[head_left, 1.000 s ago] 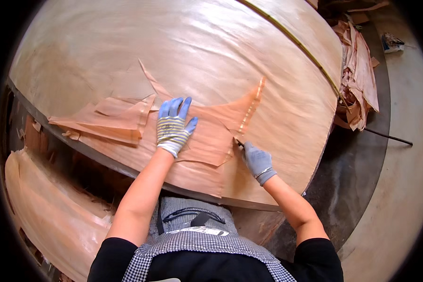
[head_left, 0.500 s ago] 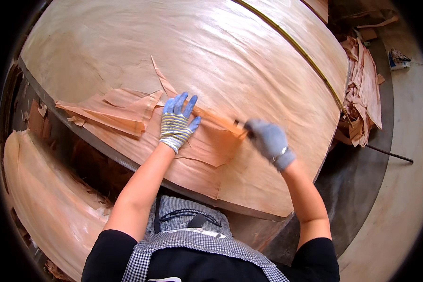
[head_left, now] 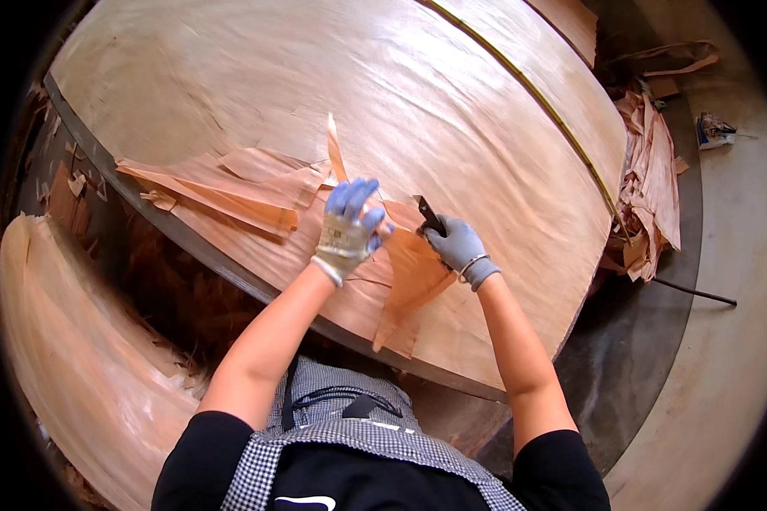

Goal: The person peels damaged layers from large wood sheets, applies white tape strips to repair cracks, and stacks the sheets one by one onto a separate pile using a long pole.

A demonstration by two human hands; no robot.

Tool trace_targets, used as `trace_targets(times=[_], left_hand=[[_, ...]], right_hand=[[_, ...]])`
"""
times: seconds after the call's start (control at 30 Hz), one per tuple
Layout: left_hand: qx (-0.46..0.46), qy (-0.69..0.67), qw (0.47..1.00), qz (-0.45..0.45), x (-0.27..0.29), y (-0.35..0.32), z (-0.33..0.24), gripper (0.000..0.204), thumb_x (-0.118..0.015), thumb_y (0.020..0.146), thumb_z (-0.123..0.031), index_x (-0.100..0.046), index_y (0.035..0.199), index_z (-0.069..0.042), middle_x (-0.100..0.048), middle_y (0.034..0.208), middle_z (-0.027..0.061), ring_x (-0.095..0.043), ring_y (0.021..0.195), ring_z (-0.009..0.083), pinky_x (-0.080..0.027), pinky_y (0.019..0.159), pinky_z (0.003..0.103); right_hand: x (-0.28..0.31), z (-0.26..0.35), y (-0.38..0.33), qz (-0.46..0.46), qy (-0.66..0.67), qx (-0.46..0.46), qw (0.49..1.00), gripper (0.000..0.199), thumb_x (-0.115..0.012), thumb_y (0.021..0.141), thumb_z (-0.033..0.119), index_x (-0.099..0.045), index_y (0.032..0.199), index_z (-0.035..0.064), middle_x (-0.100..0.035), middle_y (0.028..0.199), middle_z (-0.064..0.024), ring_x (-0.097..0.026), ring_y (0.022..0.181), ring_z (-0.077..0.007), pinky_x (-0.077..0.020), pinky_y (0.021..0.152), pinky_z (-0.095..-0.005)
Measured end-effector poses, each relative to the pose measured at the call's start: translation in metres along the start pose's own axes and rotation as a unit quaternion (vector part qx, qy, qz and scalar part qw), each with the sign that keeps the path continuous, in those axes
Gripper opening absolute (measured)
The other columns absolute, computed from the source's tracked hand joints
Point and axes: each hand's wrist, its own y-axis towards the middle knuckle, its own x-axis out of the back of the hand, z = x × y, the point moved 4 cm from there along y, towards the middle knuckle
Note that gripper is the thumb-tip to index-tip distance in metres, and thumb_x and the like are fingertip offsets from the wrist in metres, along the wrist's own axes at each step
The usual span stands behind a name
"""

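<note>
My left hand (head_left: pixel 347 223), in a blue-and-white striped work glove, is raised a little above the sheet with its fingers curled closed on a narrow strip of wood veneer (head_left: pixel 335 149). The strip's pointed end sticks up past my fingertips. My right hand (head_left: pixel 458 247), in a grey-blue glove, is closed around a dark-handled knife (head_left: pixel 430 215), its end pointing up and left. Between and below my hands, a loose orange-brown veneer piece (head_left: pixel 418 272) is partly raised and creased. Whether my right fingers also touch it, I cannot tell. Beneath lies a large, pale veneer sheet (head_left: pixel 298 77).
Torn, folded veneer pieces (head_left: pixel 222 192) lie left of my hands. A long thin rod (head_left: pixel 528 81) crosses the sheet at upper right. Crumpled veneer (head_left: pixel 648 179) is heaped beyond the right edge. Another curved veneer stack (head_left: pixel 77 332) stands at lower left, with scraps in the gap.
My left hand has lifted off the sheet and curled its fingers, bringing the strip rightward. My right hand, with the knife, has moved slightly left and slowed. The loose veneer piece has risen and creased.
</note>
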Motion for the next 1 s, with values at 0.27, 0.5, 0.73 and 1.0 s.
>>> trace_targets(times=[0.27,0.5,0.73,1.0], left_hand=[[-0.075,0.105,0.988,0.086,0.217,-0.126,-0.008,0.022,-0.065,0.079,-0.032,-0.049,0.086,-0.02,-0.056,0.117,0.0005,-0.048,0.113,0.0225,-0.029,0.105,0.046],[0.106,0.151,0.886,0.425,0.311,-0.204,0.093,0.035,-0.06,0.071,-0.009,-0.06,0.106,-0.008,-0.061,0.11,0.0094,-0.055,0.103,0.0259,-0.037,0.097,0.042],[-0.054,0.045,0.971,0.229,0.171,-0.046,0.085,0.043,-0.06,0.075,-0.014,-0.056,0.116,-0.005,-0.056,0.117,0.0129,-0.049,0.113,0.0285,-0.035,0.1,0.043],[-0.064,0.149,0.937,0.31,0.112,-0.042,0.107,0.054,-0.066,0.074,-0.031,-0.053,0.121,-0.008,-0.05,0.125,0.0099,-0.041,0.122,0.0278,-0.025,0.107,0.046]], right_hand=[[-0.013,-0.004,-0.009,-0.077,0.014,-0.032,0.996,0.027,-0.056,0.084,0.029,-0.063,0.1,0.0077,-0.063,0.065,-0.0106,-0.061,0.05,-0.0195,-0.0481,0.05,-0.0343],[-0.036,0.034,-0.057,-0.233,0.137,0.039,0.962,0.021,-0.057,0.084,0.017,-0.064,0.101,0.0078,-0.066,0.076,-0.0134,-0.065,0.061,-0.0246,-0.0497,0.056,-0.0355],[-0.145,0.069,-0.086,-0.172,-0.138,0.106,0.97,0.02,-0.054,0.085,0.018,-0.06,0.102,0.0098,-0.064,0.085,-0.0156,-0.06,0.076,-0.0363,-0.0483,0.067,-0.0447],[-0.109,0.191,-0.024,-0.27,-0.095,0.243,0.927,0.02,-0.053,0.08,0.006,-0.061,0.098,0.0076,-0.065,0.093,-0.0157,-0.061,0.088,-0.0335,-0.0488,0.075,-0.0412]])
